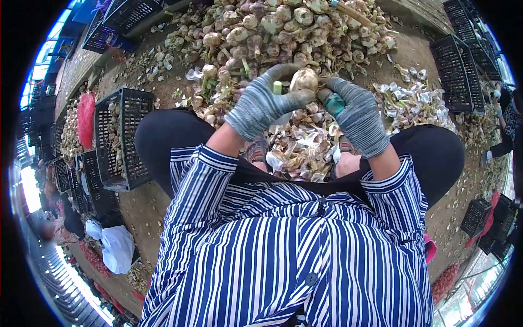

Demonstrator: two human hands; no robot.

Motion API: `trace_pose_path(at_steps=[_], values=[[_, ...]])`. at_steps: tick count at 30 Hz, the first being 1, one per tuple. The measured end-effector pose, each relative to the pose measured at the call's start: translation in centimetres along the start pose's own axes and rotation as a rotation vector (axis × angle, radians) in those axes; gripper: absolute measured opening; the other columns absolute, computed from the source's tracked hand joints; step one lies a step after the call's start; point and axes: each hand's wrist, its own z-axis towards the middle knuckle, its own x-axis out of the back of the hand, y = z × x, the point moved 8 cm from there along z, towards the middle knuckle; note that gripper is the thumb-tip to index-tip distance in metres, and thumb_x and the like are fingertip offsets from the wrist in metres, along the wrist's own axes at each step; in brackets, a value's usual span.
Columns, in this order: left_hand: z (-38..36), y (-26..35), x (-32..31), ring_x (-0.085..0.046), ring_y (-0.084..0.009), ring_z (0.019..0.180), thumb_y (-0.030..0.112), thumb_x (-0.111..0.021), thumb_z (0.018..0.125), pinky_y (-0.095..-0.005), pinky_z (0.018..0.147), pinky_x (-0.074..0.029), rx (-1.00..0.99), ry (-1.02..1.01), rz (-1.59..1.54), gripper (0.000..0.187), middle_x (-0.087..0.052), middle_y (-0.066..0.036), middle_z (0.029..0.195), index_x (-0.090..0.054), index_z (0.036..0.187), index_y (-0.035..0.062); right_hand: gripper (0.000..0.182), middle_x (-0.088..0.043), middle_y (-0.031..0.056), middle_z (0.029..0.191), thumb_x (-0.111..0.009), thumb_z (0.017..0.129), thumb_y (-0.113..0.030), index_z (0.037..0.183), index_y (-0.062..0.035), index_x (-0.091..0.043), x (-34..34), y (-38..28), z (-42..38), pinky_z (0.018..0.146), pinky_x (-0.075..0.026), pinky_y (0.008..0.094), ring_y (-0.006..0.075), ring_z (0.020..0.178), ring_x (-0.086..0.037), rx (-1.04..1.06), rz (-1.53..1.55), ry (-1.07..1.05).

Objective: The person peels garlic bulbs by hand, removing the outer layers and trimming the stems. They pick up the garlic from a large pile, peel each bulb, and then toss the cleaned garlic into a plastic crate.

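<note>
Nearest the camera is the person's own torso in a blue-and-white striped shirt, buttoned down the front, with both forearms reaching forward from rolled cuffs. The knees, in black trousers, spread wide to either side.

The left hand, in a grey knitted glove with a fine streaked weave, is curled with its fingers arched over and its thumb pressed along the underside of a garlic bulb, gripping it. A short pale green stub of stem shows between the fingers of this hand. The right hand, in a matching grey glove, is closed around a tool with a teal handle; its working end is hidden where it meets the bulb, so the blade cannot be made out. The two hands meet at the bulb, held above the gap between the knees.

The bulb is round, creamy tan, with dry papery skin and a slight dusty sheen.

Below the hands, on the ground between the feet, lies a heap of pale, crinkled garlic skins and trimmings. To the person's left stands a black plastic lattice crate with bulbs inside, and beside it a red mesh sack.

Beyond the hands a large pile of untrimmed garlic, bulbs knobbly with purple-tinged skins, spreads over the bare earth. More black crates stand at the far right.
</note>
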Motion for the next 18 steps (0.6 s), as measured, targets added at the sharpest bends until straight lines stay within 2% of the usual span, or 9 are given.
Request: trace_pose_path(at_steps=[2,4,7,9,10,13,16,17,18], values=[[-0.3,-1.3,0.2,-0.059,-0.0177,0.093,0.037,-0.074,0.07,-0.0295,0.08,-0.049,0.181,0.011,-0.002,0.062,-0.061,-0.01,0.105,-0.052,0.118,0.0039,0.028,-0.063,0.0188,0.087,-0.059,0.08,-0.017,0.102,0.0004,-0.06,0.3,-2.4,-0.5,0.073,-0.05,0.0346,0.0288,0.081,-0.062,0.308,-0.261,0.108],[-0.4,-1.4,-0.2,-0.06,-0.0168,0.086,0.033,-0.076,0.069,-0.0289,0.076,-0.051,0.238,-0.08,0.131,0.07,-0.059,-0.012,0.105,-0.046,0.121,-0.0045,0.028,-0.062,0.0194,0.087,-0.058,0.08,-0.014,0.103,0.0013,-0.06,-0.2,-1.8,-0.3,0.073,-0.05,0.0349,0.0299,0.082,-0.062,0.289,-0.312,0.074],[-0.7,0.9,-0.5,-0.06,-0.0148,0.083,0.022,-0.075,0.068,-0.0277,0.075,-0.051,-0.015,-0.099,0.43,0.063,-0.061,-0.01,0.101,-0.049,0.122,0.0036,0.027,-0.063,0.0159,0.087,-0.057,0.082,-0.014,0.105,0.0003,-0.059,0.7,-0.8,-0.3,0.071,-0.05,0.0326,0.0249,0.082,-0.063,0.23,-0.194,0.14],[-1.2,2.3,-1.6,-0.061,-0.0154,0.078,0.012,-0.073,0.067,-0.0281,0.073,-0.051,-0.239,-0.136,0.618,0.064,-0.061,-0.01,0.1,-0.048,0.125,0.0152,0.027,-0.064,0.0112,0.091,-0.056,0.084,-0.015,0.107,-0.0016,-0.059,-0.5,3.2,-0.6,0.07,-0.05,0.0281,0.019,0.08,-0.063,-0.422,0.564,-0.063],[-1.2,2.1,-1.8,-0.061,-0.0154,0.078,0.012,-0.073,0.067,-0.0281,0.073,-0.051,-0.242,-0.143,0.614,0.064,-0.061,-0.01,0.1,-0.048,0.125,0.0152,0.027,-0.064,0.0112,0.091,-0.056,0.084,-0.015,0.107,-0.0016,-0.059,-0.3,4.3,-0.5,0.07,-0.05,0.0281,0.019,0.08,-0.063,-0.425,0.563,-0.056],[-0.7,0.9,-1.5,-0.059,-0.0157,0.084,0.017,-0.075,0.067,-0.029,0.074,-0.05,-0.133,-0.169,0.631,0.066,-0.06,-0.01,0.101,-0.047,0.127,0.0141,0.033,-0.065,0.0067,0.091,-0.058,0.086,-0.024,0.112,-0.0036,-0.059,-0.8,5.8,0.2,0.072,-0.049,0.0196,0.0099,0.082,-0.06,-0.328,0.5,-0.173],[-1.0,-0.1,-2.1,-0.058,-0.0145,0.092,0.018,-0.075,0.07,-0.0288,0.078,-0.05,0.026,-0.151,0.128,0.063,-0.059,-0.01,0.106,-0.047,0.126,0.0116,0.03,-0.063,0.0092,0.09,-0.057,0.087,-0.023,0.109,-0.002,-0.058,0.0,1.7,0.0,0.07,-0.049,0.025,0.014,0.081,-0.06,-0.15,0.177,-0.081],[-0.9,-0.2,-2.0,-0.056,-0.0149,0.097,0.023,-0.076,0.07,-0.0288,0.082,-0.048,0.121,-0.125,0.129,0.064,-0.058,-0.01,0.109,-0.047,0.125,0.0065,0.029,-0.063,0.0097,0.088,-0.056,0.088,-0.023,0.107,-0.0009,-0.059,0.6,0.2,-0.3,0.068,-0.05,0.0259,0.0138,0.08,-0.06,0.09,0.088,0.014],[-0.8,-0.6,-2.0,-0.056,-0.0149,0.097,0.023,-0.076,0.07,-0.0288,0.082,-0.048,0.122,-0.125,0.13,0.064,-0.058,-0.01,0.109,-0.047,0.125,0.0065,0.029,-0.063,0.0097,0.088,-0.056,0.088,-0.023,0.107,-0.0009,-0.059,0.5,0.4,-0.3,0.068,-0.05,0.0259,0.0138,0.08,-0.06,0.09,0.09,0.013]])
